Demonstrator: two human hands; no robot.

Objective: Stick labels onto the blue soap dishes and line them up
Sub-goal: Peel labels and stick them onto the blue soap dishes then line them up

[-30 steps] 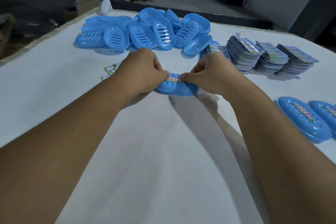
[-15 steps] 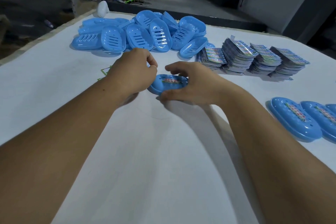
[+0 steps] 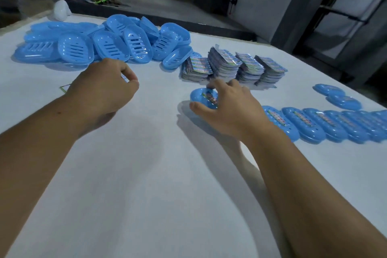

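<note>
Right hand [image 3: 228, 109] now carries labelled soap dish [image 3: 204, 98] rightward, away from left hand [image 3: 104, 88], thumb and fingers gripping its edges. Left fingers curl loosely, seemingly empty. Risk: dish slips short of row [image 3: 314, 125] beyond knuckles, or lands crooked.

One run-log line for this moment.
right hand: holds labelled blue plastic soap dish | left hand: curled, contents unclear | labelled row: right

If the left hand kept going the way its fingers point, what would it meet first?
Probably the pile of unlabeled soap dishes: the left hand points up-table toward it, with only bare table between; depth is uncertain.
</note>
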